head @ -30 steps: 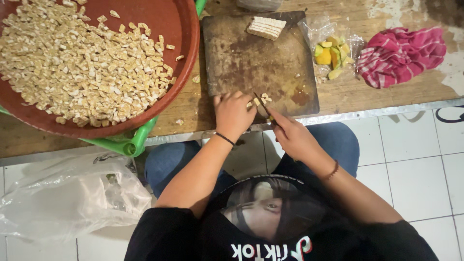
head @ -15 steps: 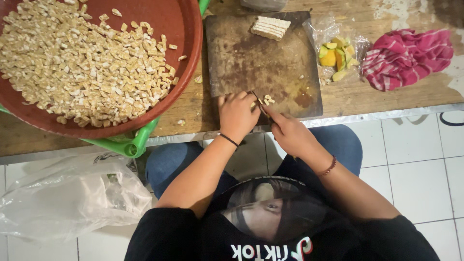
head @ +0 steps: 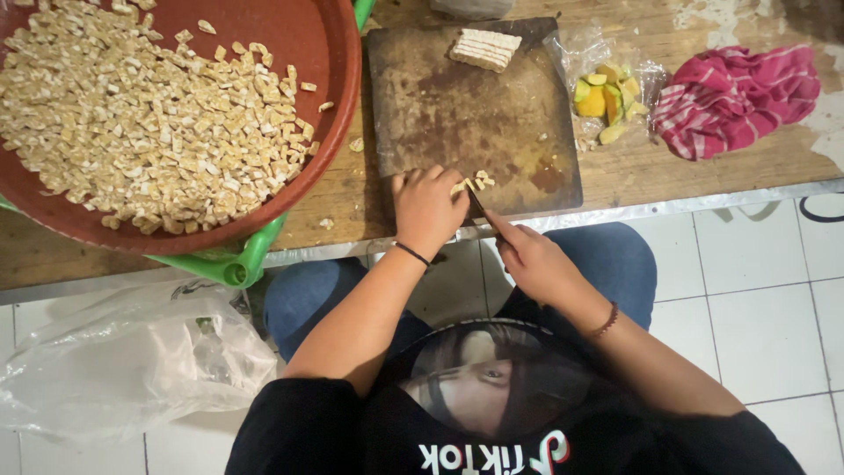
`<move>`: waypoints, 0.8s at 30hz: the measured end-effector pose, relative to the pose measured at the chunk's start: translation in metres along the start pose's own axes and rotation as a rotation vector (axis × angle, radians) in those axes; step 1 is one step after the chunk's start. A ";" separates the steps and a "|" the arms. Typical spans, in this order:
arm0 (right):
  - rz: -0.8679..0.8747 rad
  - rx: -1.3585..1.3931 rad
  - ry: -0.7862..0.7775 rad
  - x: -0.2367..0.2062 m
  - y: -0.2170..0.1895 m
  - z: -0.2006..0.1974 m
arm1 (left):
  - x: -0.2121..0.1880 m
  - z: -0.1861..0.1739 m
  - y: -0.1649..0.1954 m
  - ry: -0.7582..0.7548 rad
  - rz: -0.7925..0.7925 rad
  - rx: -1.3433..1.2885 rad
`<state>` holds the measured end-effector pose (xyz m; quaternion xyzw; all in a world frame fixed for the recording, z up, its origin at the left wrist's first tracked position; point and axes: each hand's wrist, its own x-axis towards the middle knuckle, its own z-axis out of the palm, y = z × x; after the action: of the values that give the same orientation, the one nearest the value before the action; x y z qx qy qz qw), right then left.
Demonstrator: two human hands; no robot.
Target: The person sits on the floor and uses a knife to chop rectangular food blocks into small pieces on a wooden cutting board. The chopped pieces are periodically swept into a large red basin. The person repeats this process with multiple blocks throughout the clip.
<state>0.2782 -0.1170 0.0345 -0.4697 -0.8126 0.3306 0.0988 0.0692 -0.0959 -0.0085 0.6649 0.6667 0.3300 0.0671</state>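
Note:
My left hand (head: 428, 209) rests on the near edge of a dark wooden cutting board (head: 475, 114), fingers curled over small pale tempeh pieces (head: 470, 183). My right hand (head: 532, 259) grips a knife (head: 479, 208), blade tip at those pieces beside my left fingers. A block of uncut tempeh (head: 484, 48) lies at the board's far edge. A big red-brown bowl (head: 330, 62) on the left is heaped with diced tempeh cubes (head: 141, 132).
A clear bag with yellow and green fruit chunks (head: 605, 95) and a pink striped cloth (head: 734, 98) lie right of the board on the wooden table (head: 642, 176). A green basket rim (head: 237, 264) shows under the bowl. A plastic bag (head: 123, 369) sits on the white tiled floor.
Both hands stay at the board's near edge; the knife has shifted slightly at the small pieces. The view has drifted a little.

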 end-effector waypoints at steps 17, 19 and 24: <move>0.015 0.080 0.025 0.009 -0.025 -0.025 | 0.005 -0.006 -0.003 -0.057 -0.057 -0.024; 0.010 0.034 0.014 0.017 -0.027 -0.023 | 0.004 -0.004 -0.002 -0.069 -0.066 -0.020; -0.161 -0.022 0.064 0.033 -0.025 -0.015 | 0.004 -0.004 -0.002 0.007 -0.009 -0.035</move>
<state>0.2498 -0.0914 0.0566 -0.4143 -0.8476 0.2976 0.1460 0.0648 -0.0937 -0.0050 0.6593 0.6640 0.3439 0.0780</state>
